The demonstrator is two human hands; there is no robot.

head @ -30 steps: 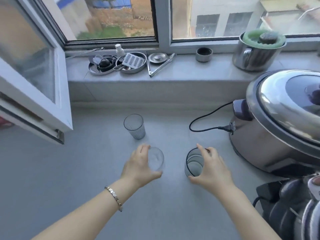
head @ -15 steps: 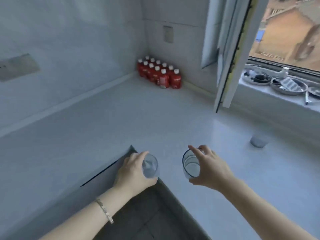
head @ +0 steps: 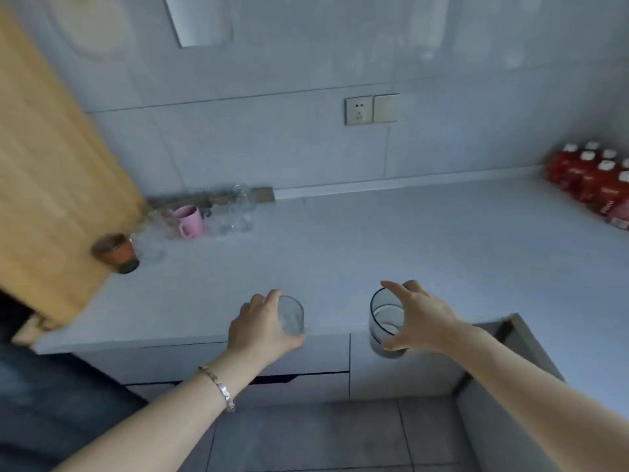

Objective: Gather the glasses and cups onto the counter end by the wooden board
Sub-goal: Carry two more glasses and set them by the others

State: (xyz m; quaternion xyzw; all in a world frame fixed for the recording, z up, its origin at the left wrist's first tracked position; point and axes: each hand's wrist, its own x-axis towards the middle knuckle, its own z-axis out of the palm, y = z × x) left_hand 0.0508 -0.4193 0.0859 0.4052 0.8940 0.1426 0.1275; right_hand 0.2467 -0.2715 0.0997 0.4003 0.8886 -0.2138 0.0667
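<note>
The left grip (head: 263, 327) is wrapped around a small clear glass (head: 291, 315), held above the near edge of the desk (head: 391, 253). The right grip (head: 417, 318) clasps a darker, taller glass (head: 384, 323) from its right side, in the air just in front of that edge. A bracelet (head: 219, 386) circles the left wrist. Far left on the desk, a pink mug (head: 190, 221) stands among blurred clear glasses (head: 235, 212), with a brown cup (head: 115, 252) nearer, all beside the wooden board (head: 51, 172). Red bottles (head: 592, 180) sit far right. A socket (head: 358, 110) is on the wall.
</note>
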